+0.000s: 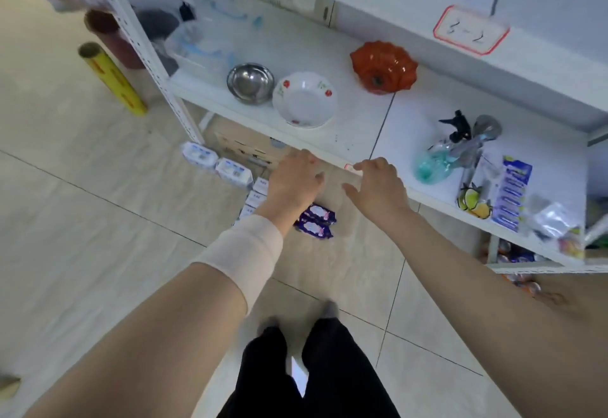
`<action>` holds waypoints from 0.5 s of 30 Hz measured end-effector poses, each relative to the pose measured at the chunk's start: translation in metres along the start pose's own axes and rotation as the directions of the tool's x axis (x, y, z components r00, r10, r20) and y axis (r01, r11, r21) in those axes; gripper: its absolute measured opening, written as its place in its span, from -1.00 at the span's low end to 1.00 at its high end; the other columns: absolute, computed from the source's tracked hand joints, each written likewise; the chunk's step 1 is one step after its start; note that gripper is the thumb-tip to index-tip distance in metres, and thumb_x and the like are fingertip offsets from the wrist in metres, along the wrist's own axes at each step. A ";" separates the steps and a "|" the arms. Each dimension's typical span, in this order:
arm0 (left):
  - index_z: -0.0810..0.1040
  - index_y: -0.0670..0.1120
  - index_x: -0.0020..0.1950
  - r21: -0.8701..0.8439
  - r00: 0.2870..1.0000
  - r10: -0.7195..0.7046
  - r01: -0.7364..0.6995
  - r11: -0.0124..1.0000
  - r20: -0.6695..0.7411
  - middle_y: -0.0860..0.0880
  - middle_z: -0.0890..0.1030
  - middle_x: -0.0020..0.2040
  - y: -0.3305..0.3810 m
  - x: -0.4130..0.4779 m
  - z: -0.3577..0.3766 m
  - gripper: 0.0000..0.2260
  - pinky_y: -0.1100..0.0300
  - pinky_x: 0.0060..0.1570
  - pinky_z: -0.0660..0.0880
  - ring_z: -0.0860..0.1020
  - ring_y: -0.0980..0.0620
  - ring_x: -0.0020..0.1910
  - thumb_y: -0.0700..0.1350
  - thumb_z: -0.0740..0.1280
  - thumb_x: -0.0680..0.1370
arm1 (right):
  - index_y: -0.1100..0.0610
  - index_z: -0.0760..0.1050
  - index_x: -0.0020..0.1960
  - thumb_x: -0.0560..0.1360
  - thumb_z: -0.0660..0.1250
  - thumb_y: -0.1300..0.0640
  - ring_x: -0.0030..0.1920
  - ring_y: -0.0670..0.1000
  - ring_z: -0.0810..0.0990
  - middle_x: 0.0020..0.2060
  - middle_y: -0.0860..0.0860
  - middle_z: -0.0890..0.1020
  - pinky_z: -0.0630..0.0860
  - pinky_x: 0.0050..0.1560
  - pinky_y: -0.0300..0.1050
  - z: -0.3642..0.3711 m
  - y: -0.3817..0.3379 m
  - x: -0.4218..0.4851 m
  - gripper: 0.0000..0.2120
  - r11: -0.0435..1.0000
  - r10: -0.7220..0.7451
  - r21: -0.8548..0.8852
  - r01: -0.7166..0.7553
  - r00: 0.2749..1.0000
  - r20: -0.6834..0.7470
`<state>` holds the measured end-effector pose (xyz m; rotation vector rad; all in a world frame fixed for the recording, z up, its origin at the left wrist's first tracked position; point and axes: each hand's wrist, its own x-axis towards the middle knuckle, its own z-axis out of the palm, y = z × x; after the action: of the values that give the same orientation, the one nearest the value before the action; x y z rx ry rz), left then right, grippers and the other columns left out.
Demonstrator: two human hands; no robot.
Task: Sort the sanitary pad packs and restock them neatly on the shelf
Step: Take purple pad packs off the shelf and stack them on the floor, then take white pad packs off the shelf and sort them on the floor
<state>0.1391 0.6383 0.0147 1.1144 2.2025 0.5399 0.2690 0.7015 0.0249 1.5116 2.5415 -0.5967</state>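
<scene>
At the near edge of the shelf (332,153), your left hand (292,184), over two purple packs (318,222), and right hand (378,187) hover empty, fingers loosely spread.

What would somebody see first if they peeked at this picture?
The left hand and right hand reach out in the middle, holding nothing, by the front edge of the white shelf. A bright orange bowl glows on that shelf. Beside the left wrist, two purple packs lie on the floor.
</scene>
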 end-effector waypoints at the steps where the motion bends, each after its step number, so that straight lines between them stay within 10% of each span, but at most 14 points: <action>1: 0.42 -0.10 0.26 0.035 0.999 0.039 -0.038 0.999 -0.019 -0.09 0.50 0.22 0.009 0.000 -0.013 -0.69 0.04 0.19 0.42 0.47 -0.07 0.20 -0.04 0.27 0.55 | 0.14 0.32 0.36 0.53 0.23 -0.02 0.31 0.14 0.31 0.30 0.13 0.34 0.32 0.24 -0.01 -0.013 -0.005 -0.001 -0.54 1.000 -0.007 -0.013 0.007 1.000 -0.012; 15: 0.40 -0.03 0.29 0.151 0.924 0.320 -0.293 0.944 -0.210 0.02 0.46 0.25 0.102 0.032 -0.162 -0.71 0.12 0.11 0.43 0.49 0.01 0.17 -0.03 0.23 0.58 | 0.08 0.35 0.33 0.53 0.23 -0.05 0.29 0.07 0.37 0.26 0.05 0.39 0.36 0.20 -0.08 -0.170 -0.027 0.027 -0.59 0.994 -0.075 0.061 0.095 0.957 -0.281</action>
<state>0.0738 0.7091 0.1834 1.5454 2.2921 0.7123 0.2479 0.7795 0.1795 1.6209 2.8356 -0.5265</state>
